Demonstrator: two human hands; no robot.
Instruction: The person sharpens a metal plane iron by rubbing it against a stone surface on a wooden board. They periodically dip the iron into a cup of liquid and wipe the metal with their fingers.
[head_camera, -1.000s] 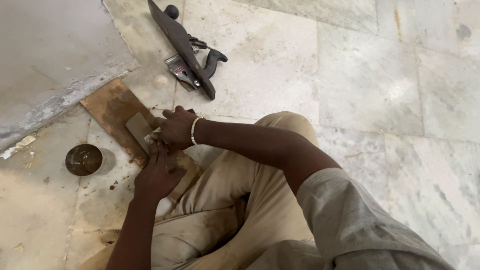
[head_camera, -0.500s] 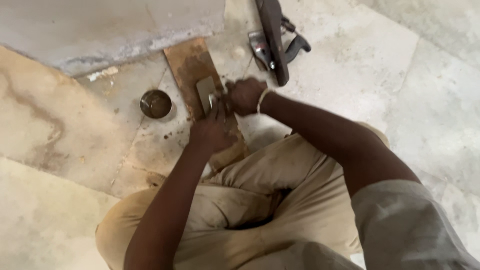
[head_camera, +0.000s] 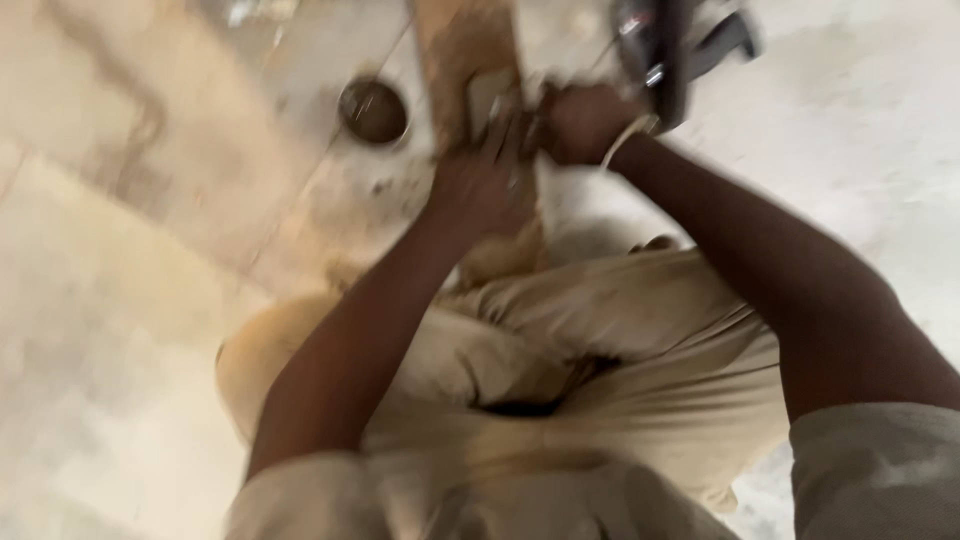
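Your biggest risk sits on the wooden board (head_camera: 470, 60) that lies on the stone floor (head_camera: 120, 300) in front of your folded legs: both hands crowd onto the small flat grey piece (head_camera: 488, 95) near the board's middle, and judging by how close the fingers lie to it, a slip along the board could drag a fingertip or knuckle across whatever edge that piece has. Your left hand (head_camera: 485, 185) lies over the near end of the grey piece, pressing down on it, fingers curled; your right hand (head_camera: 580, 122) is closed just to the right of it, touching or nearly touching the left, and seems to hold the piece's side, though the blur keeps me from being sure what it grips. The board looks loose on the floor, so a hard push might shift it toward the small round dark dish (head_camera: 373, 110) just left of it and tip out what it holds. The dark hand plane (head_camera: 665, 50) lies just right of the board, close to your right wrist, where a wide stroke could knock it. The whole view is smeared by motion; the plane and the board's far end are cut off at the top edge, the dish's contents are unreadable, and your palms hide the near half of the grey piece.
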